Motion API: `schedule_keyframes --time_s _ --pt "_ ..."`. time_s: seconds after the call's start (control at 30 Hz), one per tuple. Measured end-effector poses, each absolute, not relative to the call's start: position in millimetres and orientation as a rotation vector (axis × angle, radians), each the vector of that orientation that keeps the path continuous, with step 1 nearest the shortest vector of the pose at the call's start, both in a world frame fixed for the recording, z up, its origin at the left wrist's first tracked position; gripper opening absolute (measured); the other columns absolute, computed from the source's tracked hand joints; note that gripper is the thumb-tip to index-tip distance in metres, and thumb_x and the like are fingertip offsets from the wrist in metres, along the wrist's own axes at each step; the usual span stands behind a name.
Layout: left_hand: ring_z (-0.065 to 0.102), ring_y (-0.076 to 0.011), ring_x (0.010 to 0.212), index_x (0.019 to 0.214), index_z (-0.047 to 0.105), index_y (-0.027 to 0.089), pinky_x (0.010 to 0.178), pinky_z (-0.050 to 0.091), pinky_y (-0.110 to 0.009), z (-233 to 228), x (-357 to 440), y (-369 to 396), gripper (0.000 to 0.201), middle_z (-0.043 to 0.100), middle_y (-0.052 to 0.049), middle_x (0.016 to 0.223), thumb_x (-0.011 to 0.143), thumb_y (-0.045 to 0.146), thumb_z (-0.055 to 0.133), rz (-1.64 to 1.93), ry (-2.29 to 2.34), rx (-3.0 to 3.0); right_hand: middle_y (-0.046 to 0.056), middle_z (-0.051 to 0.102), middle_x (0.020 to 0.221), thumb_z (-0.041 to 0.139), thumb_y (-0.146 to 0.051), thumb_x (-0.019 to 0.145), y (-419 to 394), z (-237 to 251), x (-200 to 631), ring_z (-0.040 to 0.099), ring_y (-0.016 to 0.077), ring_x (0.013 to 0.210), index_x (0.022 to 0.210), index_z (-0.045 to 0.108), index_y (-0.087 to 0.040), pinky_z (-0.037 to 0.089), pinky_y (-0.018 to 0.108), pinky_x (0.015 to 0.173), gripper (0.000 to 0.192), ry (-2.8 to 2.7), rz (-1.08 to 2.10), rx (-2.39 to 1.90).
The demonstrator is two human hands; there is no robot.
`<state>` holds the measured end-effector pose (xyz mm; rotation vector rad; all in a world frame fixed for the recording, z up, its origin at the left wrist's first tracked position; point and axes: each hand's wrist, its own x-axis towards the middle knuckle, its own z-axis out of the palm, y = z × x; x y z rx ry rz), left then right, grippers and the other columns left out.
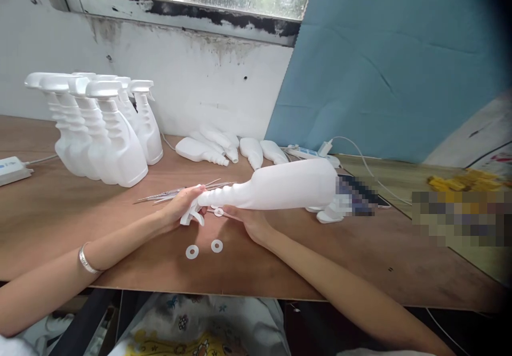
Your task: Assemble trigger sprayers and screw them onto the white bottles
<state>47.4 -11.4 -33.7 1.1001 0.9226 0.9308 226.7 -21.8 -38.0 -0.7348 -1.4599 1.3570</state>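
I hold a white bottle (280,188) on its side just above the wooden table (60,212), its neck pointing left. My right hand (250,222) cups it from below near the ribbed neck, fingers curled about it. My left hand (182,206) is closed on the white trigger head (192,214) at the bottle's mouth. Two white washers (204,249) lie just in front. Thin clear tubes (180,190) lie behind my left hand; finished spray bottles (100,126) stand well to the left.

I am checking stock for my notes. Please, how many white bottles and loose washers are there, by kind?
Standing bottles with spray heads: 6
Bottles lying by the wall: 5
Bottle held in the hands: 1
Loose washers: 3
Total: 15
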Motion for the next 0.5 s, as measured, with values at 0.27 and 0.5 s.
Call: schedule_keyframes --time_s 0.27,0.5 --pt "0.058 -0.0140 0.064 0.091 0.048 0.016 0.059 0.049 -0.026 -38 44 -14 0.039 0.059 -0.001 0.075 0.062 0.028 0.073 0.964 0.833 1.191 -0.002 0.062 0.067 0.072 -0.025 0.058 -15 -54 225 0.056 0.0149 0.077 0.056 0.058 -0.019 0.043 0.030 0.079 0.016 -1.100 1.525 -0.807" --pt "0.061 -0.0204 0.067 0.092 0.047 0.013 0.064 0.050 -0.036 -33 46 -18 0.037 0.062 -0.006 0.072 0.077 0.046 0.052 0.936 0.733 1.140 -0.005 0.052 0.058 0.072 -0.027 0.058 -12 -57 225 0.044 0.0074 0.056 0.061 0.058 -0.017 0.039 0.024 0.062 0.018 -1.018 1.565 -0.813"
